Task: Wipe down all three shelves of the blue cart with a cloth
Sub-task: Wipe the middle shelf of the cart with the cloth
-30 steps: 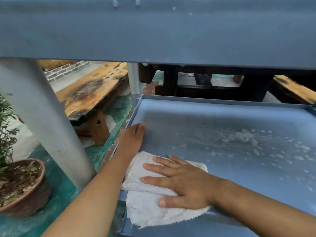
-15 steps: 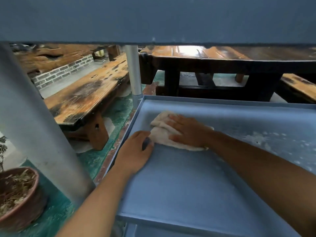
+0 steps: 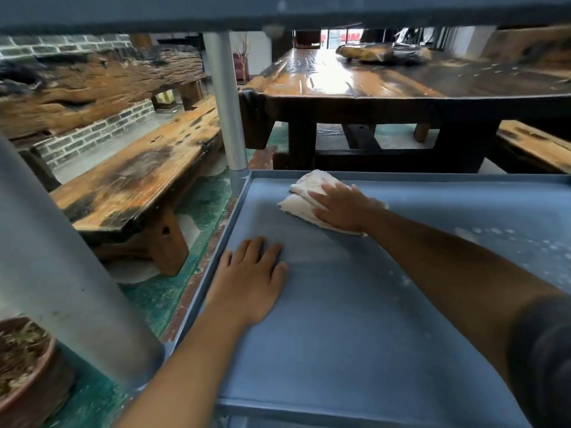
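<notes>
A blue cart shelf (image 3: 355, 329) fills the lower right of the head view, under the dark underside of the shelf above (image 3: 278, 10). My right hand (image 3: 343, 208) presses flat on a crumpled white cloth (image 3: 304, 193) at the shelf's far left corner, against the back rim. My left hand (image 3: 250, 279) rests flat on the bare shelf near its left rim, fingers straight. White foamy specks (image 3: 506, 239) dot the shelf's right side.
Two grey cart posts stand at the left: a near one (image 3: 55, 273) and a far one (image 3: 227, 109). A wooden bench (image 3: 139, 180) and a dark wooden table (image 3: 401, 84) lie beyond. A potted plant (image 3: 21, 372) sits at the bottom left on the green floor.
My right hand has pushed the cloth from the shelf's near edge to its far left corner. My left hand has slid from the left rim onto the shelf surface. The camera has dropped lower.
</notes>
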Demonstrator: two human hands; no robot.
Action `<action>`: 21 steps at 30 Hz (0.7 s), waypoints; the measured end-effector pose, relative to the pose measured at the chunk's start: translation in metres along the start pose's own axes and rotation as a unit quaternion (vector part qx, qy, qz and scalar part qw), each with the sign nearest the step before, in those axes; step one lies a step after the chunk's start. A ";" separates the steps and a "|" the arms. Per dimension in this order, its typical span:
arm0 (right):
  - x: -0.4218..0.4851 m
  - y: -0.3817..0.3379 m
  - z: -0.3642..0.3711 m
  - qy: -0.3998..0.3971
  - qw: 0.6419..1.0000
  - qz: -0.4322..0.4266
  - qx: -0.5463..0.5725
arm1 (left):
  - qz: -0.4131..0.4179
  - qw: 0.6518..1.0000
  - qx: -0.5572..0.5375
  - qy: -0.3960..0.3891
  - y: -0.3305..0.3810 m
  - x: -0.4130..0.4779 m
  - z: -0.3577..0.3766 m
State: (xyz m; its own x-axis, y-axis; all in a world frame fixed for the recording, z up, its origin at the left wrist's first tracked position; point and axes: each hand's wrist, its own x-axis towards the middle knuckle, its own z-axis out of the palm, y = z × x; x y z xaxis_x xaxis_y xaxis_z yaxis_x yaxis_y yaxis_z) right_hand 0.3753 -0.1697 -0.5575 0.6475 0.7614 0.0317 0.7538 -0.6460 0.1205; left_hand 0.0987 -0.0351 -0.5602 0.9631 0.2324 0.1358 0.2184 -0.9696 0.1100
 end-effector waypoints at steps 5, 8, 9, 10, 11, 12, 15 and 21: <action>-0.058 -0.024 -0.003 -0.017 0.998 -0.019 0.057 | -0.014 1.000 -0.002 -0.023 -0.001 0.001 0.001; -0.107 -0.038 -0.010 -0.026 0.993 -0.064 0.101 | -0.016 1.000 -0.006 -0.013 0.002 0.006 0.001; -0.125 -0.043 -0.012 -0.036 0.992 -0.078 0.098 | -0.018 1.000 -0.013 -0.017 0.002 0.006 0.001; -0.143 -0.048 -0.013 -0.045 0.991 -0.086 0.090 | -0.019 0.999 -0.017 -0.021 0.000 0.005 0.002; -0.162 -0.052 -0.015 -0.051 0.991 -0.093 0.086 | -0.016 0.999 -0.016 -0.025 -0.001 0.005 0.003; -0.181 -0.056 -0.018 -0.056 0.989 -0.104 0.085 | -0.013 0.999 -0.010 -0.030 -0.003 0.005 0.004; -0.232 -0.062 -0.028 -0.064 0.985 -0.134 0.093 | -0.022 0.999 -0.003 -0.026 -0.005 0.008 0.006; -0.300 -0.055 -0.039 -0.088 0.976 -0.165 0.115 | -0.074 0.994 -0.062 -0.045 0.001 0.016 0.002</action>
State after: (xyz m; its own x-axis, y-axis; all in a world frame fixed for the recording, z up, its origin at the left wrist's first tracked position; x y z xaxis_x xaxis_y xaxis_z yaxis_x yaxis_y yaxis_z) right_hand 0.1349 -0.3604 -0.5349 0.3590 0.9222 -0.1441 0.9167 -0.3774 -0.1311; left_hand 0.1147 -0.0329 -0.5594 0.9336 0.3579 0.0206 0.3424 -0.9073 0.2441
